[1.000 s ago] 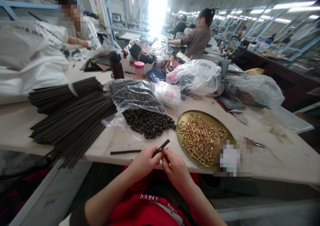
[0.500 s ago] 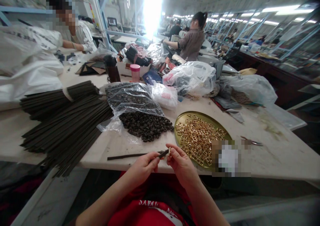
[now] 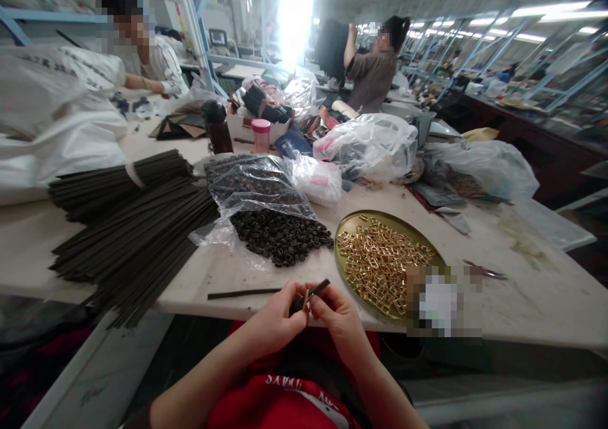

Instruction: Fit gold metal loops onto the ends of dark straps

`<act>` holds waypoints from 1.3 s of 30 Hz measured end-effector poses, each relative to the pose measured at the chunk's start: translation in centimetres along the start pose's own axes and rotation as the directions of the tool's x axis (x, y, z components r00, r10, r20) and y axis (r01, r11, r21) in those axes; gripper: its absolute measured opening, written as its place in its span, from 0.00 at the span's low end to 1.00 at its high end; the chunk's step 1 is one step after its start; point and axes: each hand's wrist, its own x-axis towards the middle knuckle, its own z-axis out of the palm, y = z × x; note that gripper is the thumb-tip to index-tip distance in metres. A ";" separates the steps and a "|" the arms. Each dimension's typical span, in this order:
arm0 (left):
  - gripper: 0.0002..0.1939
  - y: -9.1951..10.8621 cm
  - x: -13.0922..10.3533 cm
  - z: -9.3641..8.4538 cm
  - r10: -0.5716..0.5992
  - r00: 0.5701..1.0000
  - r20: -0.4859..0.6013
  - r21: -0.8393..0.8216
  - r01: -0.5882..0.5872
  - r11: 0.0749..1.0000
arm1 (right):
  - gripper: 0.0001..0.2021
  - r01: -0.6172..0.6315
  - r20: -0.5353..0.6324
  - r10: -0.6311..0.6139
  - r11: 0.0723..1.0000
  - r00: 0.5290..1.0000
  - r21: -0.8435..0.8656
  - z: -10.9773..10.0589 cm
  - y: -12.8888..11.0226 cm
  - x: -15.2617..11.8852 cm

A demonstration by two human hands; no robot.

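Observation:
My left hand point(image 3: 275, 318) pinches a long thin dark strap point(image 3: 244, 293) that lies across the near table edge. My right hand point(image 3: 335, 315) grips the strap's right end, where a small gold buckle point(image 3: 308, 297) sits on it between my fingertips. Both hands meet just in front of the table edge. A round brass tray point(image 3: 342, 227) full of gold buckles point(image 3: 380, 261) sits right of my hands. A heap of small dark loops point(image 3: 280, 234) spills from a clear bag point(image 3: 254, 185) beyond them.
A big bundle of dark straps point(image 3: 128, 220) covers the left of the table. Plastic bags point(image 3: 368, 144), a pink cup point(image 3: 261, 134) and a dark bottle point(image 3: 218, 128) stand farther back. Scissors point(image 3: 484, 270) lie at the right. Two other people work at the far side.
The strap's right end dipped flat, then tilted up again. A gold buckle has appeared on it, now pinched between both hands. The far person has raised something dark.

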 end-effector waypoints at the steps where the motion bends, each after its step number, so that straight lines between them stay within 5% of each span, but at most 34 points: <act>1: 0.14 -0.1 0.0 0.1 -0.031 0.999 0.010 -0.056 0.032 0.998 | 0.14 0.013 0.005 -0.013 1.000 1.000 -0.006 0.1 0.1 0.0; 5: 0.03 -0.8 0.1 0.3 -0.152 0.988 -0.031 -0.133 0.147 0.980 | 0.12 0.075 0.007 -0.075 0.996 0.997 -0.038 0.4 0.7 -0.1; 12: 0.09 -1.3 0.5 0.6 -0.161 0.985 -0.053 -0.163 0.151 0.975 | 0.13 0.122 -0.082 -0.144 0.966 0.986 -0.228 0.2 0.0 -0.2; 19: 0.09 -1.7 0.8 1.1 -0.184 0.981 -0.056 -0.163 0.173 0.971 | 0.14 0.014 -0.003 -0.014 0.994 1.000 -0.104 -0.2 0.0 0.3; 22: 0.09 -1.8 1.1 1.3 -0.191 0.980 -0.060 -0.170 0.179 0.969 | 0.12 0.145 -0.081 -0.175 0.945 0.981 -0.294 -0.1 0.3 0.3; 25: 0.11 -1.7 1.2 1.3 -0.164 0.985 -0.061 -0.182 0.151 0.972 | 0.10 0.332 -0.103 -0.437 0.798 0.894 -0.503 0.0 0.6 0.2; 27: 0.11 -1.4 1.2 1.3 -0.142 0.988 -0.068 -0.169 0.128 0.977 | 0.09 0.367 -0.094 -0.493 0.748 0.865 -0.553 0.0 0.7 0.1; 34: 0.14 -0.6 0.9 1.2 -0.067 0.987 -0.148 -0.055 0.059 0.997 | 0.12 0.242 -0.134 -0.326 0.870 0.936 -0.429 -0.2 0.5 0.7; 39: 0.18 -0.4 0.7 1.1 -0.035 0.982 -0.186 -0.027 0.030 0.999 | 0.12 0.254 -0.143 -0.365 0.832 0.920 -0.493 0.2 0.5 1.0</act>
